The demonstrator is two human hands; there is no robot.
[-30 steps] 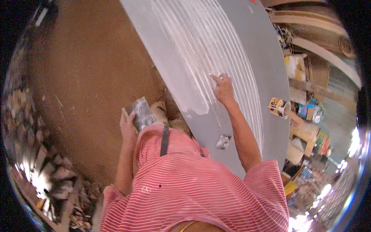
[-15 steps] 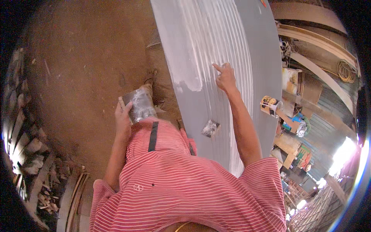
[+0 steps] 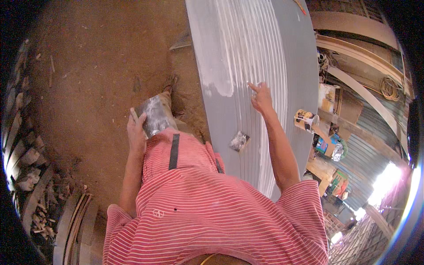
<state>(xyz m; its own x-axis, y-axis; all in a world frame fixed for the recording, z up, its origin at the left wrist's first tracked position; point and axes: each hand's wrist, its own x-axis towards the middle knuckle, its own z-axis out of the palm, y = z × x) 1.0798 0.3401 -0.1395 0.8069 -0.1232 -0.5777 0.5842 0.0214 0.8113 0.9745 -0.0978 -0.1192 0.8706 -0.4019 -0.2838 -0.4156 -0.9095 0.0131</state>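
Observation:
My left hand (image 3: 137, 132) grips the edge of a flat metal plate (image 3: 155, 115) that has a pale wooden strip along one side and white paste smeared over it. It is held over my leg, left of a long grey panel (image 3: 218, 121). White paste (image 3: 216, 66) covers the panel's far left part, and ridged white streaks run along its length. Over these ridges is my right hand (image 3: 262, 99), its index finger stretched out to the left and nothing visible in it; whether the fingertip touches the surface I cannot tell. A small paste-smeared metal scraper (image 3: 239, 141) lies on the panel nearer to me.
An open can (image 3: 304, 120) with a yellow and black label is at the panel's right edge. Beyond are curved boards (image 3: 362, 44), a coiled hose or cable (image 3: 390, 88) and piled odds and ends. Brown ground (image 3: 101, 66) spreads on the left, with scrap wood (image 3: 44, 221) along the rim.
My right hand has drawn a little nearer to me along the ridges. The view has shifted slightly. My left hand keeps its hold on the metal plate.

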